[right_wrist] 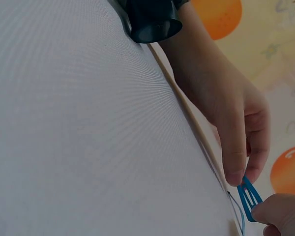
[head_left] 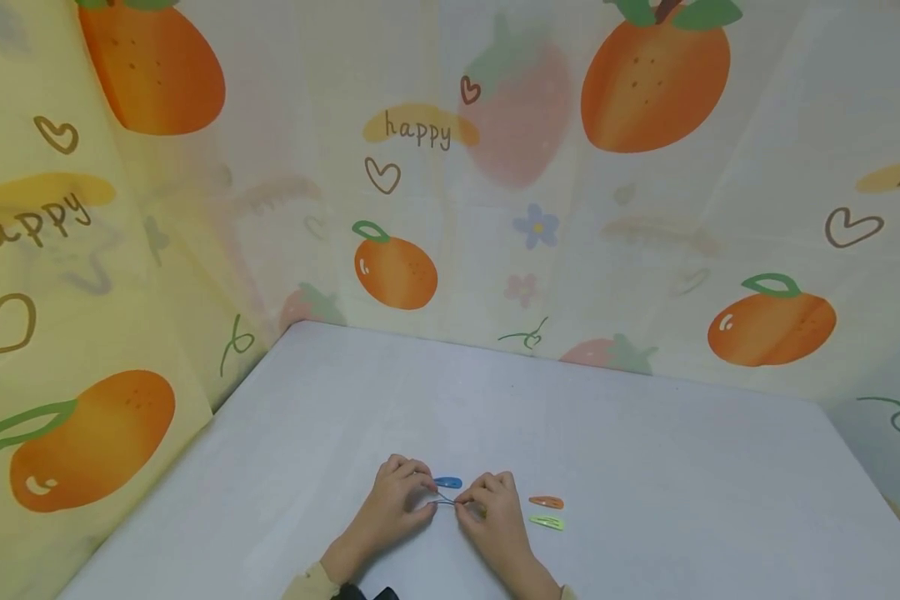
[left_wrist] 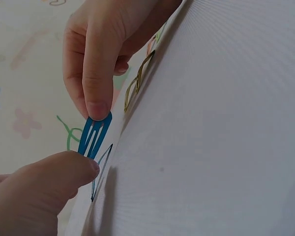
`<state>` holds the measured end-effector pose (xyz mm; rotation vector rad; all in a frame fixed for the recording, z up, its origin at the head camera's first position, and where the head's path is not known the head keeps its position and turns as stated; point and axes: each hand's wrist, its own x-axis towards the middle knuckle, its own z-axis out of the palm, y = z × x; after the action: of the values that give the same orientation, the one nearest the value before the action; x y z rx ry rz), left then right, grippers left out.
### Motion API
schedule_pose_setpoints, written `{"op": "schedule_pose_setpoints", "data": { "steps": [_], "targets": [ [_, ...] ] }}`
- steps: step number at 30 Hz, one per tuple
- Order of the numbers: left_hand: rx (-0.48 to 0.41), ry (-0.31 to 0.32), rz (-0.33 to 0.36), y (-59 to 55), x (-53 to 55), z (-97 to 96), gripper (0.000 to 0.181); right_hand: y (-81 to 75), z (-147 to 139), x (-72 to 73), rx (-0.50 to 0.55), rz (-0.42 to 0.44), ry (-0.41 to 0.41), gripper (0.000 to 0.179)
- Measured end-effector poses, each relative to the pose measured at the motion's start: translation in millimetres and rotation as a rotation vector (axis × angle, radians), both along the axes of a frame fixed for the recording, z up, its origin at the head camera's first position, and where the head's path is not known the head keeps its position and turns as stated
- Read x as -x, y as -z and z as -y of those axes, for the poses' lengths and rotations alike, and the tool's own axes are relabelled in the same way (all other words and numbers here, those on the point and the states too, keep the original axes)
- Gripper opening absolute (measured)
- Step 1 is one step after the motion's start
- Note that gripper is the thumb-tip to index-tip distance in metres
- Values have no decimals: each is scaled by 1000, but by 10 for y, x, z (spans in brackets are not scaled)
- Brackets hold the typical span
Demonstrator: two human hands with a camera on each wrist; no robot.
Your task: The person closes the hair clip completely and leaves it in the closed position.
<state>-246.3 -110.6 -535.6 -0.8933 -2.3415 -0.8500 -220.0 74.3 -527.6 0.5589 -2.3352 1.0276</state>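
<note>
A blue snap hair clip (left_wrist: 94, 135) is held between my two hands, just above the white table. My left hand (head_left: 393, 508) pinches one end of it, and its thumb (left_wrist: 71, 169) shows large in the left wrist view. My right hand (head_left: 497, 521) pinches the other end with thumb and fingers. A second blue hair clip (head_left: 447, 482) lies on the table just beyond the hands. Right of my right hand lie an orange hair clip (head_left: 546, 502) and a yellow-green one (head_left: 547, 523). Yellowish clips (left_wrist: 132, 93) show beside the right hand in the left wrist view.
The white tabletop (head_left: 570, 433) spreads around the hands. Fabric walls (head_left: 450, 217) printed with oranges, hearts and the word "happy" stand behind and to the left. A dark wrist-worn device (right_wrist: 155, 22) sits on the left wrist.
</note>
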Motion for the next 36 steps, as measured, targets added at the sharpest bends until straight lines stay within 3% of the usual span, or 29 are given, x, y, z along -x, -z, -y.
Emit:
{"op": "schedule_pose_setpoints", "data": {
  "steps": [12, 25, 36],
  "targets": [
    [-34, 30, 17, -26, -24, -9, 19, 7, 3, 1, 21, -24, 6, 17],
    [-46, 66, 64, -43, -37, -8, 15, 9, -8, -6, -7, 2, -5, 12],
    [-58, 55, 86, -47, -42, -12, 17, -13, -5, -13, -15, 44, -6, 10]
  ]
}}
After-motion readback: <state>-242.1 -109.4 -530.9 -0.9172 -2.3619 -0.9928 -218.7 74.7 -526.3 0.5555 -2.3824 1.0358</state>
